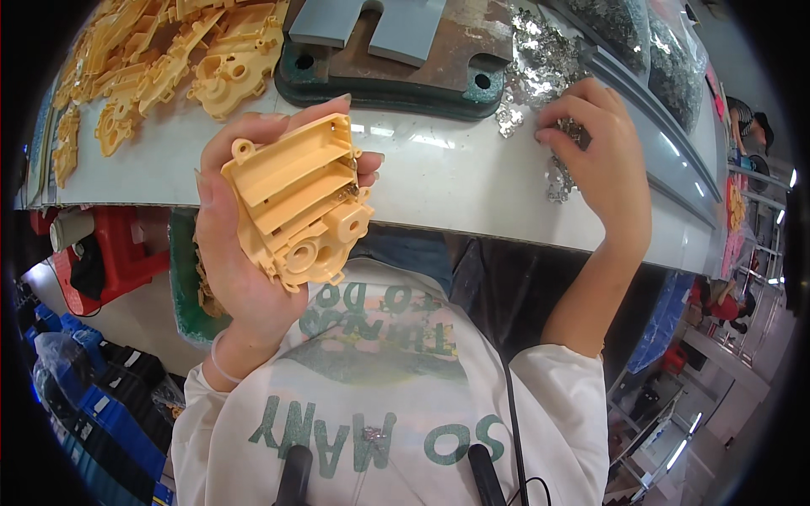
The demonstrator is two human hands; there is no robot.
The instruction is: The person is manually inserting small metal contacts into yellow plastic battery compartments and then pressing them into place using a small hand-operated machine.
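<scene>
White bench (439, 181): left hand (240, 253) grips yellow housing (295, 202); right hand (599, 156) on metal clips (553, 173).

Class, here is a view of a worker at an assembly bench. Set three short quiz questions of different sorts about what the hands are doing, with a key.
1. True or false: the left hand holds a yellow plastic housing above the lap.
2. What does the right hand touch? A) the grey metal fixture B) small silver metal pieces C) the pile of yellow parts
3. Fill in: the silver pieces lie on the white ____.

Key
1. True: the fingers wrap round the housing, off the table.
2. B: the fingertips pinch at the pieces near the table's far right.
3. Table.
</scene>
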